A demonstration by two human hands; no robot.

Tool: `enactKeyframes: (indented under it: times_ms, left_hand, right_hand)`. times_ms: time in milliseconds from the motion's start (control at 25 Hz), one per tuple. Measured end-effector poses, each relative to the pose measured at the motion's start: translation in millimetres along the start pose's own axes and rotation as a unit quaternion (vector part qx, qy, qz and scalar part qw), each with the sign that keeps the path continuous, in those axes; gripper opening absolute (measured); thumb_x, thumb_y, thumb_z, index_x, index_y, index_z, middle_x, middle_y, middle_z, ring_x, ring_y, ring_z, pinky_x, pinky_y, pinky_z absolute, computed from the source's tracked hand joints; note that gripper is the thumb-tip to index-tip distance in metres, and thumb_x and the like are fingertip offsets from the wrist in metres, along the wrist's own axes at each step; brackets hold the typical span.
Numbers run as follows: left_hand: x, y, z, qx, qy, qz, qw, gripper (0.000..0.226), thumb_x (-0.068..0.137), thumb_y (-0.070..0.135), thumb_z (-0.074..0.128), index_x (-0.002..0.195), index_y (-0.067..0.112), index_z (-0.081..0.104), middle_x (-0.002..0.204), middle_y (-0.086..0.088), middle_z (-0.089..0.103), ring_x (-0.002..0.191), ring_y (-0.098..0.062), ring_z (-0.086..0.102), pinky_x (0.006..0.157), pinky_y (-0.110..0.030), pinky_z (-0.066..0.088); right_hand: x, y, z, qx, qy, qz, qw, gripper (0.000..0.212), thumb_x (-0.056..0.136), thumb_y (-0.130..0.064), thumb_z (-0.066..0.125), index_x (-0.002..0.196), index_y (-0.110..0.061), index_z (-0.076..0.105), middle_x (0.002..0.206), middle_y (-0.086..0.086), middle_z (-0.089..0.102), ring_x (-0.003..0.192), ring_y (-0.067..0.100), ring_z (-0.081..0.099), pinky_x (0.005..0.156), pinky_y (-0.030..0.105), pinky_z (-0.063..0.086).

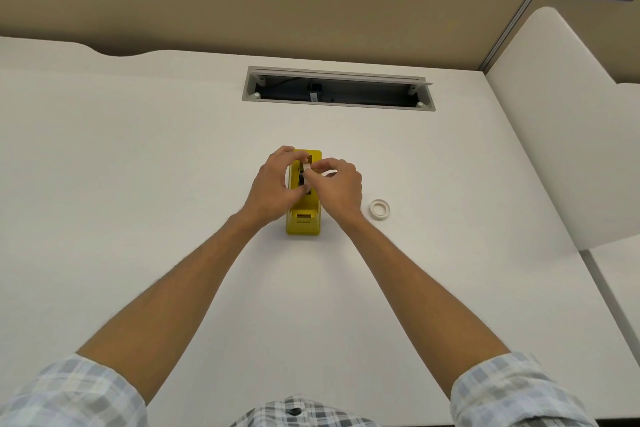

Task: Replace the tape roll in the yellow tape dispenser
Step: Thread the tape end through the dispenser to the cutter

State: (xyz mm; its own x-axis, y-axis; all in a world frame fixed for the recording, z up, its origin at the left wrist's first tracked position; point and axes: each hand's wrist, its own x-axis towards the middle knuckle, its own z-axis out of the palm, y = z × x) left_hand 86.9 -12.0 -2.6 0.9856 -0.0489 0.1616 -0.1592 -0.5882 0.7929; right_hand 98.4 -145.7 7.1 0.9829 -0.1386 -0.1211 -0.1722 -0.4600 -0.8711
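Checked sleeves (pixel 512 388) cropped; hands (pixel 273 184) over dispenser (pixel 303 224).

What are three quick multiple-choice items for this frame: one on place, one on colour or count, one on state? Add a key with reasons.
1. Where does the loose tape roll lie relative to the yellow tape dispenser?
A. On the desk to its right
B. On top of it
C. Inside the cable tray

2. How many hands are at the dispenser?
A. None
B. One
C. Two

3. What state is the cable tray at the back of the desk in?
A. Lid open, interior showing
B. Lid shut flush
C. Covered by paper

Key:
1 A: the roll lies flat on the desk, right of the dispenser and apart from it.
2 C: the left hand and the right hand both have curled fingers at the dispenser's top.
3 A: the dark interior and a cable show through the opening.
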Motion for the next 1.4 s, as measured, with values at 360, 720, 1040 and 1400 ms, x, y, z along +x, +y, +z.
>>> enactKeyframes:
  times_ms: [360,720,1040,1400]
  left_hand:
    - [-6.0,-13.7,12.5,0.018,0.001,0.002,1.000,0.040,0.090,0.028,0.062,0.128,0.022,0.055,0.142,0.005,0.047,0.141,-0.014,0.026,0.111,-0.045,0.033]
    - [-3.3,-7.8,7.0,0.004,-0.026,-0.010,1.000,0.037,0.097,0.023,0.049,0.134,0.022,0.048,0.144,0.000,0.039,0.127,-0.012,0.041,0.098,-0.026,0.039]
    - [-0.2,-3.1,5.3,-0.009,-0.006,-0.028,1.000,0.052,0.092,0.026,0.059,0.141,0.024,0.041,0.148,0.001,0.038,0.138,-0.018,0.033,0.109,-0.040,0.035]
    - [-1.9,-2.8,5.7,0.000,0.004,-0.025,1.000,0.043,0.087,0.022,0.067,0.128,0.020,0.057,0.145,0.002,0.044,0.142,-0.016,0.023,0.112,-0.040,0.027]
  right_hand:
    - [-0.7,1.0,6.7,0.023,0.019,0.015,0.999,0.025,0.069,-0.047,0.067,0.084,-0.028,0.071,0.088,-0.011,0.070,0.080,0.007,0.065,0.068,0.029,0.053]
    - [-1.8,0.7,6.5,0.025,0.020,0.023,0.999,0.021,0.073,-0.042,0.068,0.084,-0.026,0.073,0.087,-0.010,0.070,0.081,0.008,0.065,0.067,0.028,0.050]
    - [-4.4,-2.0,3.7,0.018,0.023,0.018,0.999,0.018,0.075,-0.040,0.069,0.083,-0.025,0.073,0.086,-0.011,0.070,0.080,0.008,0.064,0.063,0.025,0.046]
    - [-5.5,-2.3,2.7,0.023,0.021,0.026,0.999,0.017,0.074,-0.041,0.069,0.080,-0.025,0.073,0.082,-0.011,0.070,0.077,0.007,0.064,0.062,0.025,0.047]
